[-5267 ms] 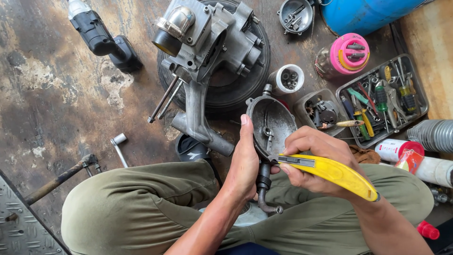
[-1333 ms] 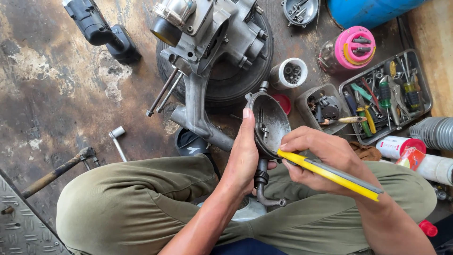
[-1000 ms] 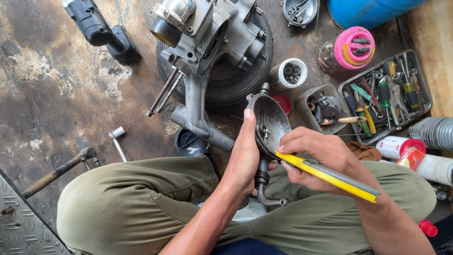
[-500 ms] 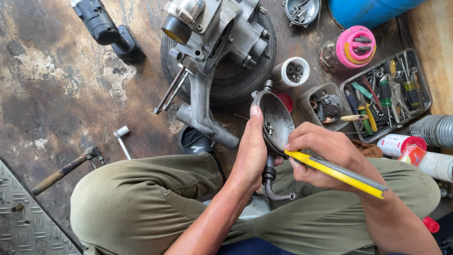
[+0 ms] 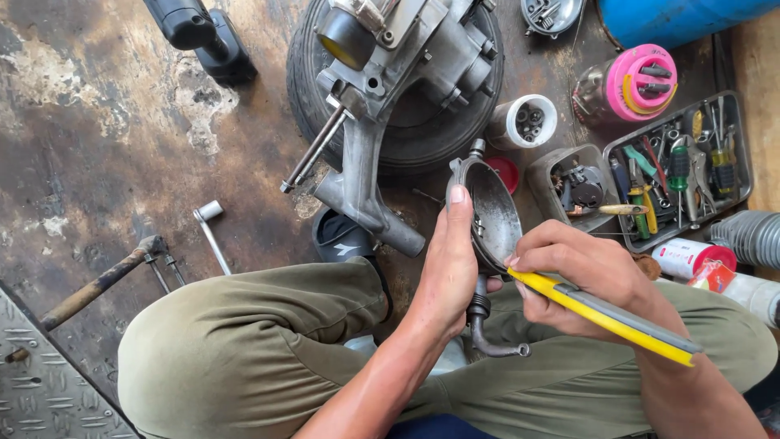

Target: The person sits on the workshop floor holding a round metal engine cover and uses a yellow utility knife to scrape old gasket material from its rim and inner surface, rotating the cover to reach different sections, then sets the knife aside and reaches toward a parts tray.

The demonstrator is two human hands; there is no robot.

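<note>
Above lap: left hand (image 5: 449,272) fingers clamp grey engine cover (image 5: 490,213); right hand (image 5: 581,276) fingers grip yellow utility knife (image 5: 605,317).

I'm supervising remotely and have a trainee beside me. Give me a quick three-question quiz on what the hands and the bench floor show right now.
1. True or false: the left hand grips the round metal cover by its rim.
2. Multiple choice: the right hand holds A) a hammer, B) a yellow utility knife, C) a socket wrench.
3. Fill in: the engine casing rests on a black ____.

Key
1. True; the thumb lies along the cover's edge.
2. B; its front end meets the cover's lower edge, under the fingers.
3. tyre, lying flat on the floor beyond the knees.
</note>
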